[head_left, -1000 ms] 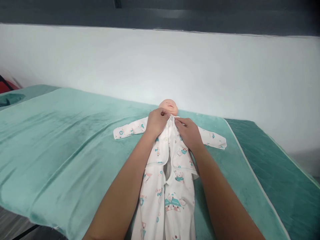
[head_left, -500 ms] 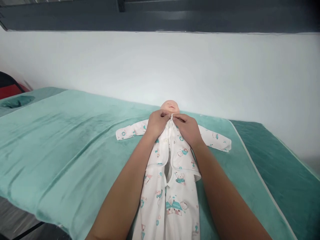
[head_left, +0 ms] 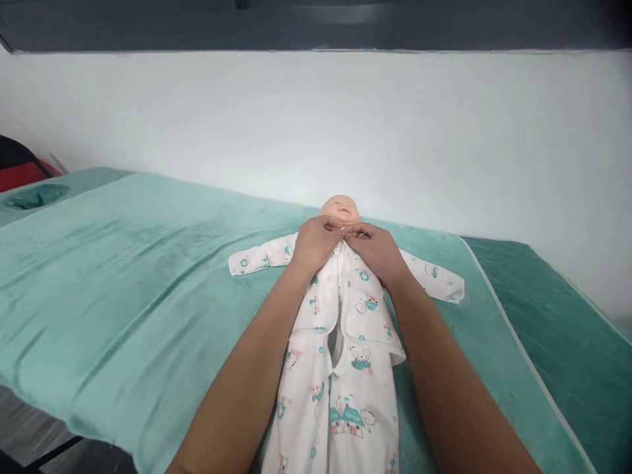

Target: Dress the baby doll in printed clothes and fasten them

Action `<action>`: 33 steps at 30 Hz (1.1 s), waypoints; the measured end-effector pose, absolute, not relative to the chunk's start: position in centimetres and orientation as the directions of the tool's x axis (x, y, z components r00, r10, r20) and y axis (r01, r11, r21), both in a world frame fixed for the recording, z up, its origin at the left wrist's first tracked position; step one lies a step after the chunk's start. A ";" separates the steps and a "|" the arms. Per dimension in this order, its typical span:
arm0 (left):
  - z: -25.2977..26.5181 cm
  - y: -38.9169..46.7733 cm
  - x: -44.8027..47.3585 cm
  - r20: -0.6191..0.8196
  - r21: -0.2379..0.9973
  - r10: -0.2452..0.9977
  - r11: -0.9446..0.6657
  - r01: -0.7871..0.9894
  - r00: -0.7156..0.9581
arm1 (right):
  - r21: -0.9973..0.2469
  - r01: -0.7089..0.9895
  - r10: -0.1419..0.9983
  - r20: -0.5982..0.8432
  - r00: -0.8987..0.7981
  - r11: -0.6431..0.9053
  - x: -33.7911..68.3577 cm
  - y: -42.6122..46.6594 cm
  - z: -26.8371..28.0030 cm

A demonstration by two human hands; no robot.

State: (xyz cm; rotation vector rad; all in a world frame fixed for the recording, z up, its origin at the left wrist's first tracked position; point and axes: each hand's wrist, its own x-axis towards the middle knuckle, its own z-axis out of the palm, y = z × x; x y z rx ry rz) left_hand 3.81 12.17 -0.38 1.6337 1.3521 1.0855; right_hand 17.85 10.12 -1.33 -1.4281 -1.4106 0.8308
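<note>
While both forearms reach forward from the bottom edge, the left hand [head_left: 316, 240] and right hand [head_left: 378, 253] meet at the collar of a white cotton baby sleepsuit printed with teal and pink cartoon animals [head_left: 340, 342]. Each hand's grip is closed, pinching the fabric edges together just under the chin of a small pale plastic baby doll [head_left: 340, 209], which wears the sleepsuit and lies on its back. The doll rests on a soft teal plush blanket [head_left: 123, 283] spread over a bed, close to a plain white wall [head_left: 316, 125]. The sleepsuit's front is joined near the neck but gapes open around the belly.

Compared with half a second ago, the fingertips sit slightly higher and closer together at the neckline, and the right hand has turned inward over the chest. The sleeves lie spread to either side as before. A darker green mattress [head_left: 567, 342] shows at the right.
</note>
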 end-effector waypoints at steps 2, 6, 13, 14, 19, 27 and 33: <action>-0.3 12.1 3.9 0.156 0.918 0.983 -0.179 0.354 0.094 | -0.933 0.349 0.985 0.131 0.108 0.086 17.8 10.1 -1.3; -0.2 11.9 3.9 0.172 0.912 0.982 -0.190 0.364 0.082 | -0.938 0.339 0.987 0.116 0.107 0.074 17.9 10.1 -1.4; -0.5 12.0 3.5 0.212 0.875 0.969 -0.244 0.419 0.124 | -0.923 0.370 0.975 0.168 0.143 0.105 17.9 9.9 -1.7; -0.5 12.0 3.5 0.213 0.871 0.968 -0.250 0.423 0.134 | -0.917 0.380 0.970 0.190 0.153 0.120 17.9 9.9 -1.8; -0.4 11.9 3.5 0.220 0.838 0.965 -0.261 0.480 0.141 | -0.883 0.438 0.931 0.289 0.222 0.169 17.6 9.5 -2.1; -0.3 11.5 3.3 0.240 0.807 0.953 -0.300 0.508 0.182 | -0.825 0.479 0.902 0.409 0.139 0.300 17.8 9.2 -2.4; -0.6 11.1 3.0 0.290 0.746 0.937 -0.350 0.567 0.196 | -0.822 0.480 0.892 0.424 0.154 0.308 17.8 9.1 -2.6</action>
